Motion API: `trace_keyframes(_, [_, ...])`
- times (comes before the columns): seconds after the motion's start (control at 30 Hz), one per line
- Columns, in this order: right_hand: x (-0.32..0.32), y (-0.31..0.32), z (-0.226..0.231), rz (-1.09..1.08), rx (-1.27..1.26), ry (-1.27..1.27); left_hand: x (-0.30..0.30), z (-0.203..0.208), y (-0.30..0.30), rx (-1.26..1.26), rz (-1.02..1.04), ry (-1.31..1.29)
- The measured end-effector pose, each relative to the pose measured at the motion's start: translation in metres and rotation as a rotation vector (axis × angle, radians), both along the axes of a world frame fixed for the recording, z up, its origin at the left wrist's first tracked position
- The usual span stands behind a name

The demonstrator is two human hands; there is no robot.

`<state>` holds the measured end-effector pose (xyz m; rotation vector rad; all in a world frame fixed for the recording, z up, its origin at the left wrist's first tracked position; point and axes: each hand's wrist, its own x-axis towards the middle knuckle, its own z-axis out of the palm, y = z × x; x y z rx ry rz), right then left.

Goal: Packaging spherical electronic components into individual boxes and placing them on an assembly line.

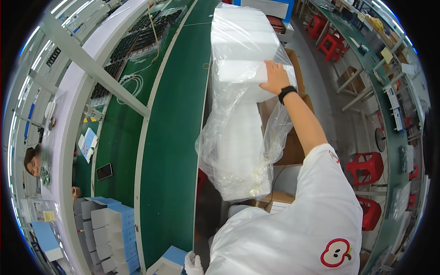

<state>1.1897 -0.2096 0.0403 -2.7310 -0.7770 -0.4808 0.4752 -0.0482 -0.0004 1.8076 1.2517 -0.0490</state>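
Note:
My right hand (276,79), bare with a black wristband, lies on a large clear plastic bag (274,143), its fingers stretched and the thumb out to the left. White, foam-like blocks (245,46) fill the bag in a long stack, and loose film bunches at its near end. At the lower edge my left hand (193,264) wears a white glove and sits by the green table's edge, beside a light-blue and white carton (172,260). Its fingers show only in part, so I cannot tell whether they grip the carton.
A long green worktable (169,123) runs along the left of the bag. Folded blue-grey cartons (112,229), a phone (104,172) and trays of dark parts (137,41) lie beyond its rail. Brown cardboard boxes (293,146) stand under the bag; red stools (365,168) are at right.

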Motion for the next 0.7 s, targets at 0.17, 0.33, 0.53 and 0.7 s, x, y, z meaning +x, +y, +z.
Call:
trace_keyframes(0.17, [-0.024,0.021,0.021,0.018,-0.308,0.104,-0.020,-0.028,-0.003,0.076,-0.001,0.043])
trace_keyframes(0.33, [-0.096,0.010,-0.046,0.088,-0.108,-0.339,-0.013,-0.025,-0.004,0.006,0.017,0.048])
trace_keyframes(0.53, [-0.106,-0.039,-0.029,-0.026,-0.093,0.023,-0.026,-0.028,0.001,0.079,-0.044,-0.005])
trace_keyframes(0.7, [-0.174,-0.034,-0.023,-0.170,0.171,0.093,-0.032,-0.021,-0.002,0.085,-0.052,-0.017])
